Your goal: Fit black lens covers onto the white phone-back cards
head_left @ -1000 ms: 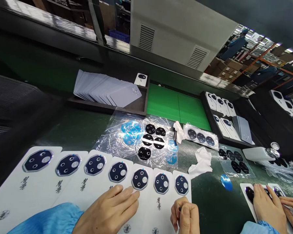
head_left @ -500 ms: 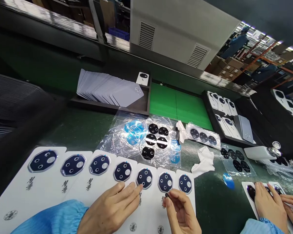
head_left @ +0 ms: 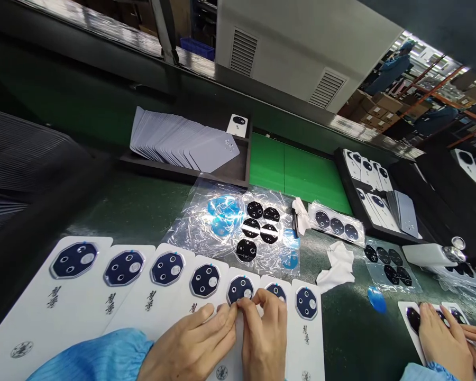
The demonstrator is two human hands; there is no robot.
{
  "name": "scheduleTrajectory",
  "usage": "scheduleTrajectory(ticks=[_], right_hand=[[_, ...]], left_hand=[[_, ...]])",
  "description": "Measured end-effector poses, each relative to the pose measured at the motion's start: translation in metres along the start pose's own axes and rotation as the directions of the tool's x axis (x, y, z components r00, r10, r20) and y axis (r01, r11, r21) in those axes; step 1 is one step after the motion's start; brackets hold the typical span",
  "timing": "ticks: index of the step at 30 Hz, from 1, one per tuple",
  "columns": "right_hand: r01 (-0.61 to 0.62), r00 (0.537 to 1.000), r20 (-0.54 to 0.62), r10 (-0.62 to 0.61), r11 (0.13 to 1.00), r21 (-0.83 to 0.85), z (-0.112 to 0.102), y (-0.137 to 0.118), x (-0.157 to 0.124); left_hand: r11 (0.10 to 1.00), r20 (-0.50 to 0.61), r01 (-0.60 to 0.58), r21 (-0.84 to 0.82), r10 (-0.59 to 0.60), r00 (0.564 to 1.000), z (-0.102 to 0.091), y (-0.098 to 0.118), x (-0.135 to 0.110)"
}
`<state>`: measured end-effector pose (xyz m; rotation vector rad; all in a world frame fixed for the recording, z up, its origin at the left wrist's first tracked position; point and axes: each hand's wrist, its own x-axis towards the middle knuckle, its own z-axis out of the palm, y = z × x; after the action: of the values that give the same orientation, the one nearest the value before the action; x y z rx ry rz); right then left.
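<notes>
Several white phone back covers (head_left: 103,307) lie in an overlapping row along the near edge, each with a dark octagonal camera module. My left hand (head_left: 190,346), in a blue sleeve, lies flat on the covers with its fingers stretched out, the index tip by the fifth cover's camera module (head_left: 240,288). My right hand (head_left: 264,338) is curled, and its thumb and fingertips pinch together at that module's lower edge, touching my left fingertips. What the pinch holds is hidden. It partly covers the sixth module (head_left: 276,290).
Behind the row, a clear plastic sheet (head_left: 190,225) carries black lens pieces (head_left: 257,227) and blue film discs (head_left: 222,211). A black tray (head_left: 222,172) holds a fanned stack of grey covers. White cloths (head_left: 339,262) lie right. Another person's hands (head_left: 448,338) work at bottom right.
My right hand moved left and up from the seventh cover's lower part to the fifth cover's module, turning palm-down. My left hand shifted slightly right. The view drifted.
</notes>
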<state>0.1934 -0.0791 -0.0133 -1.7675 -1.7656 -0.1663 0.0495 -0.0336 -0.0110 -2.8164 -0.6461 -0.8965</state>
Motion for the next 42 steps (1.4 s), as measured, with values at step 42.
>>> scheduleTrajectory(ticks=[42], right_hand=[[-0.569, 0.814, 0.218, 0.538, 0.664, 0.485, -0.016, -0.001, 0.017]], left_hand=[[0.986, -0.028, 0.165, -0.033, -0.166, 0.986, -0.007, -0.01, 0.0]])
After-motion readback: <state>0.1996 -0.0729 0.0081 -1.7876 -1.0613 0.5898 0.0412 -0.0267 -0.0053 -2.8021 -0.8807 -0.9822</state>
